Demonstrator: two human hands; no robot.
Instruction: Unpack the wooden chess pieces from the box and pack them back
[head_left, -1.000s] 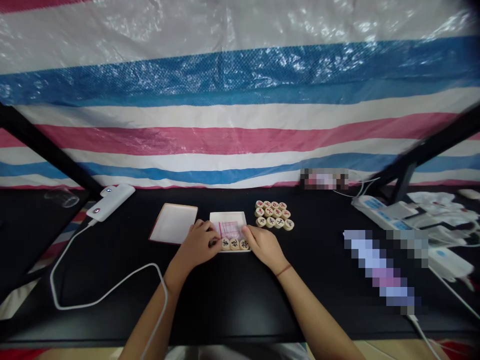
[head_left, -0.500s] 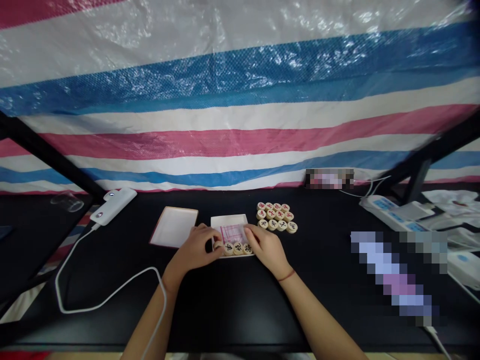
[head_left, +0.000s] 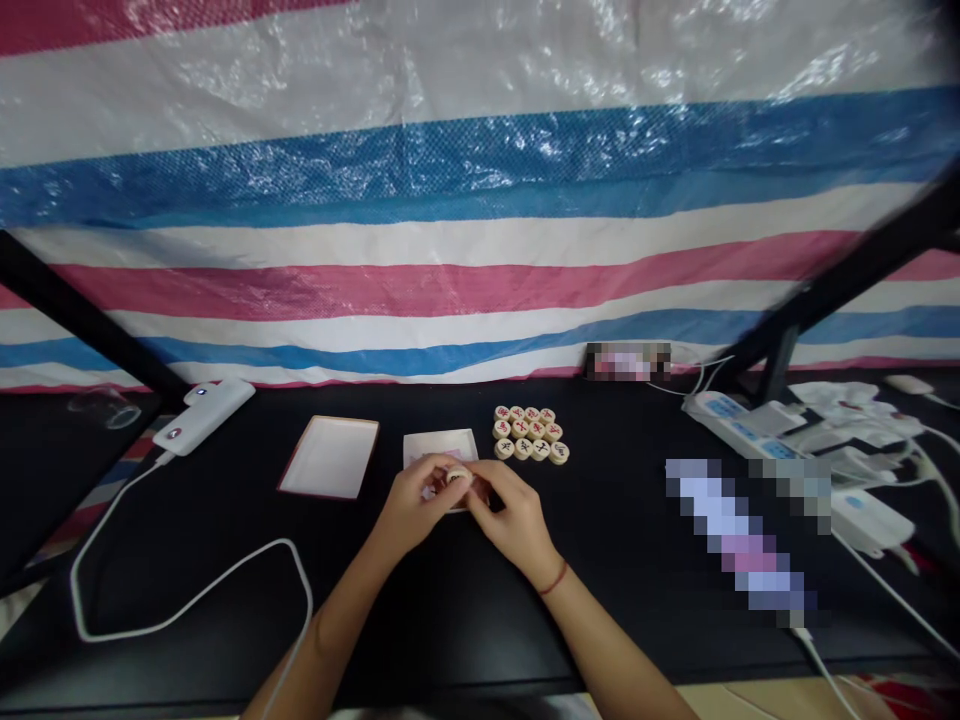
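Over the white box (head_left: 450, 438), both my hands meet with curled fingers. Between them shows a round, pale xiangqi piece (head_left: 458, 474) with a dark character on its face. My left hand (head_left: 420, 503) pinches it from the left, thumb across its front. My right hand (head_left: 516, 512) closes on its right side, thumb and fingers bent around it. Whether more pieces are between the fingers is hidden. Most of the box's inside is covered by my hands. To the right, xiangqi pieces (head_left: 535, 430) lie in three rows, two with red characters and the front one with black.
An open box lid (head_left: 330, 456) lies inside up on the black table (head_left: 442, 620), left of the box. A white power bank (head_left: 204, 416) with a long cable is farther left. At right are a power strip (head_left: 739, 425) with plugs and a blurred-out object (head_left: 739, 540).
My hands have come together over the box, and a piece now shows between them. The row of pieces seen along the box's front is hidden. The view has shifted slightly right.
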